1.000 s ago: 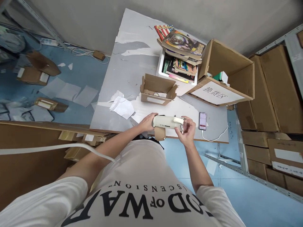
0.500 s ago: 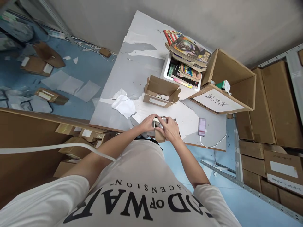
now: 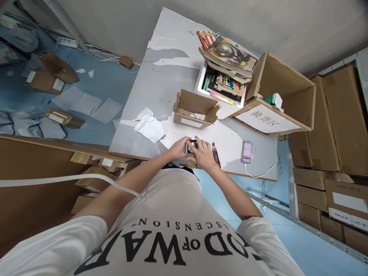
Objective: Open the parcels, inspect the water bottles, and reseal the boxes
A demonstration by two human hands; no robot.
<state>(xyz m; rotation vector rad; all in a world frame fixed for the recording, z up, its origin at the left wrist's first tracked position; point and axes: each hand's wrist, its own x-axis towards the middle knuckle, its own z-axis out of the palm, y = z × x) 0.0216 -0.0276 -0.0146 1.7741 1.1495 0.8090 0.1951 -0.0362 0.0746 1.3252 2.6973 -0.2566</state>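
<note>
At the table's near edge, my left hand point(image 3: 179, 148) is closed on the left side of a small open box point(image 3: 189, 151). A cardboard flap point(image 3: 192, 165) hangs from the box toward my body. My right hand point(image 3: 203, 154) lies curled over the box's right side, its thumb and fingers at the opening. Something round and shiny point(image 3: 192, 147) shows inside, partly covered by the fingers; I cannot make out what it is. Just right of my right hand, a red and black utility knife point(image 3: 216, 155) rests on the table.
Beyond my hands stands an open cardboard box point(image 3: 192, 122), with crumpled white paper point(image 3: 150, 128) to its left. A white bin point(image 3: 201, 82) of books and a large labelled carton point(image 3: 287, 96) stand farther back. A phone point(image 3: 247, 152) on a cable lies right. Cartons fill the shelf point(image 3: 342, 191).
My right hand has shifted left and lies flatter over the small box, whose flap is now lower. The utility knife, mostly hidden before, is now in plain sight. The view has moved slightly.
</note>
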